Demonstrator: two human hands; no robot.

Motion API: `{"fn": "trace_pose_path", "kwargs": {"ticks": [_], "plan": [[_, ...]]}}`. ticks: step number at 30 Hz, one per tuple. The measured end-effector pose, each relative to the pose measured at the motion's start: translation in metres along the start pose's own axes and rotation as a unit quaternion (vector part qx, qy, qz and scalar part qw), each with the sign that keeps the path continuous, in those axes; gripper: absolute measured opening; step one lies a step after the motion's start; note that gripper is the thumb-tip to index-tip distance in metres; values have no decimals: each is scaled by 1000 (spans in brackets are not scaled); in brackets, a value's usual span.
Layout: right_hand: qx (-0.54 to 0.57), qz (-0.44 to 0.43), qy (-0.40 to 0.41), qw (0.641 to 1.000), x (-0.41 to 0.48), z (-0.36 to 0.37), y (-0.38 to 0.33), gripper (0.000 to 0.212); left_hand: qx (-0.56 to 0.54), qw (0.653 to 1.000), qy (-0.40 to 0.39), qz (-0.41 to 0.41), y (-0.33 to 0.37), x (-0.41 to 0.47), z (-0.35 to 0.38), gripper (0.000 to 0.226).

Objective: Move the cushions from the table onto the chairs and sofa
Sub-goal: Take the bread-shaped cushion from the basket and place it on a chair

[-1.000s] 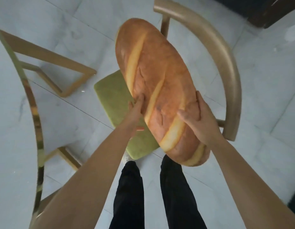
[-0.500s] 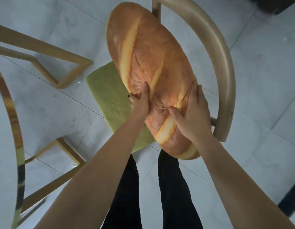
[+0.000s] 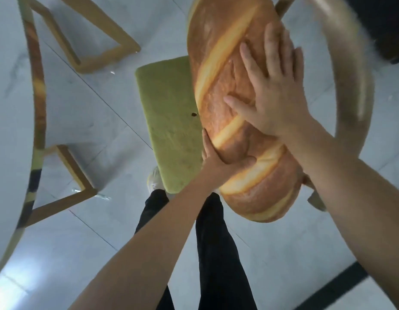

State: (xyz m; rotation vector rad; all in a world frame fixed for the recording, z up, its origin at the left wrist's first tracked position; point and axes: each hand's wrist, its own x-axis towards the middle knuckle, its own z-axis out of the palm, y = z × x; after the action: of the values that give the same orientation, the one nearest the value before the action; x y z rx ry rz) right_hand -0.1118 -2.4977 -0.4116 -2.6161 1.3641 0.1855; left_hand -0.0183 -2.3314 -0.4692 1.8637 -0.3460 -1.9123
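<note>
A long cushion shaped like a bread loaf [image 3: 225,52] lies lengthwise over the right part of a chair's green seat pad [image 3: 169,121], leaning toward the curved wooden backrest [image 3: 350,70]. My right hand [image 3: 272,95] lies flat on top of the cushion with fingers spread. My left hand [image 3: 218,159] presses against the cushion's lower left side, thumb on its front and fingers tucked between cushion and seat. The cushion's near end overhangs the seat edge.
A round white table with a gold rim [image 3: 37,90] and gold frame legs [image 3: 86,59] fills the left. My legs in black trousers [image 3: 216,242] stand right before the chair on a pale tiled floor. A dark object sits at the top right.
The cushion has been pushed further back and down onto the chair. My right hand went from gripping its side to lying flat on top; my left hand slid to its lower left side.
</note>
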Motion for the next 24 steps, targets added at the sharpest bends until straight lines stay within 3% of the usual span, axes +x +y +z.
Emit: {"fn": "trace_pose_path", "kwargs": {"ticks": [5, 16, 20, 22, 24], "plan": [[-22, 8, -24, 999, 17, 32, 20, 95, -8, 1000, 13, -14, 0, 4, 0, 147], [-43, 30, -84, 995, 19, -3, -13, 100, -16, 1000, 10, -7, 4, -4, -6, 140], [-145, -65, -88, 983, 45, -17, -30, 100, 5, 999, 37, -8, 5, -6, -2, 133], [-187, -152, -121, 963, 68, -12, -31, 90, 9, 998, 58, -12, 6, -3, 0, 128], [-215, -185, -156, 946, 91, 2, -31, 90, 2, 995, 96, -18, 5, 2, 5, 123]]}}
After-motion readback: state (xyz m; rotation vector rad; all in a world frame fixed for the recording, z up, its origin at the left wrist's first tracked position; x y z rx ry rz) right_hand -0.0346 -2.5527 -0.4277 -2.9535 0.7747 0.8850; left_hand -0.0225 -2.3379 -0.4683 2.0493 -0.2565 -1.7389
